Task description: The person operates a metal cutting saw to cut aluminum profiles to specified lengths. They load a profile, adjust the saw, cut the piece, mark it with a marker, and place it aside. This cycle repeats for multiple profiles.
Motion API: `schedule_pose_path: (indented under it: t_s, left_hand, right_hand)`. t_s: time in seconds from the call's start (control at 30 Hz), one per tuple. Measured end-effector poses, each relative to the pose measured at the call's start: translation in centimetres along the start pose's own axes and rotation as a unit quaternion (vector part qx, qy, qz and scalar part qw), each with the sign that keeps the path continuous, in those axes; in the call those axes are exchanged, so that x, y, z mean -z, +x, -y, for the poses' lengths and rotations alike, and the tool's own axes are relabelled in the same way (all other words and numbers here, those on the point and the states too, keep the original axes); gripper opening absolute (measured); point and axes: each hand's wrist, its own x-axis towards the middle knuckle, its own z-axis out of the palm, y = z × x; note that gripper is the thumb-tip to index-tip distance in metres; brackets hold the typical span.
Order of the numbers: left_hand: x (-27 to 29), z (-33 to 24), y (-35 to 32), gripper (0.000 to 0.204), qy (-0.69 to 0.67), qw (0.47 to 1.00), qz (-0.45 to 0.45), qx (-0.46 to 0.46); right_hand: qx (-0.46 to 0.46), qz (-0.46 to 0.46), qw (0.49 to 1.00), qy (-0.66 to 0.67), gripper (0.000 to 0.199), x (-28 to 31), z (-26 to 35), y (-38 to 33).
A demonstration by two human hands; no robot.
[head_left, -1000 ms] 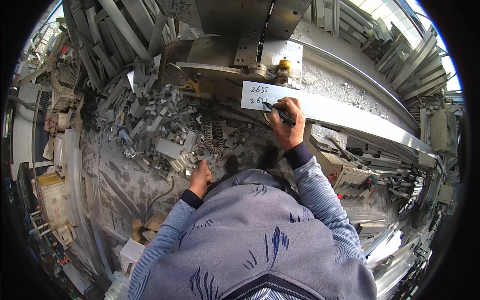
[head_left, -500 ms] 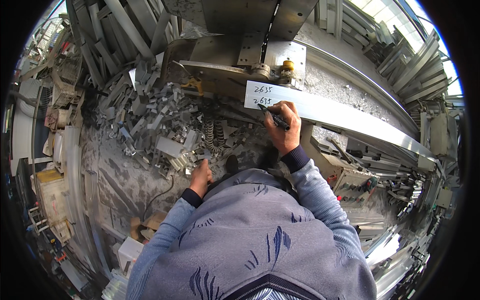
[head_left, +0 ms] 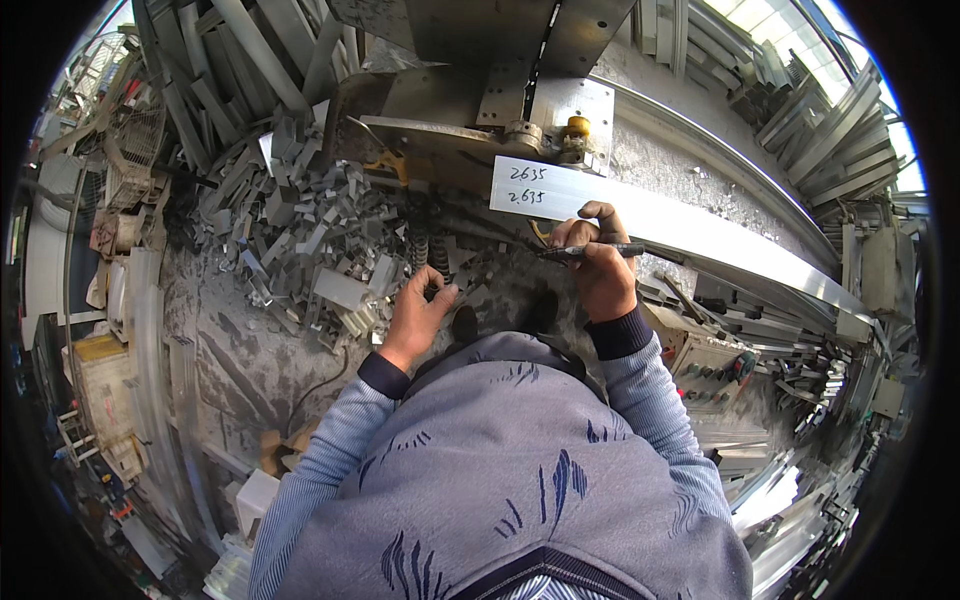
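A long pale aluminium profile (head_left: 690,232) runs from centre to the right, handwritten dark figures near its cut left end. The right hand (head_left: 598,265) is clenched around a dark marker pen (head_left: 585,251), held level just below that end. The left hand (head_left: 420,312) hangs loosely curled with nothing in it, above a heap of grey metal offcuts (head_left: 320,240). The grey control box (head_left: 715,362) at right is partly hidden by the sleeve.

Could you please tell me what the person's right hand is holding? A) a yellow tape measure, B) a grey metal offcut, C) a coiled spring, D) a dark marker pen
D: the right hand grips a dark marker pen just below the long silvery aluminium profile with handwriting on it.
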Motion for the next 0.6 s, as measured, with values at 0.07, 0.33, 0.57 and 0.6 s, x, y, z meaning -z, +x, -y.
schedule_pose_path:
  t_s: [0.07, 0.33, 0.57, 0.6]
  left_hand:
    - [-0.2, -2.8, 1.0, 0.028, 0.037, 0.995, 0.006, -0.092]
    - [-2.0, -12.9, 2.1, 0.020, 0.022, 0.975, 0.106, -0.194]
    - [-3.7, -15.5, 1.7, 0.029, 0.055, 0.944, 0.147, -0.290]
    - [-3.9, -15.6, 1.7, 0.029, 0.040, 0.946, 0.161, -0.279]
  right_hand:
    - [-0.079, -0.005, 0.984, 0.161, 0.047, -0.2, 0.3, -0.7]
    - [-0.171, 0.067, 0.928, 0.324, 0.075, -0.7, 1.1, -2.2]
    - [-0.169, 0.127, 0.920, 0.331, 0.087, -0.9, 1.2, -2.3]
    - [-0.172, 0.128, 0.922, 0.321, 0.089, -0.9, 1.2, -2.2]
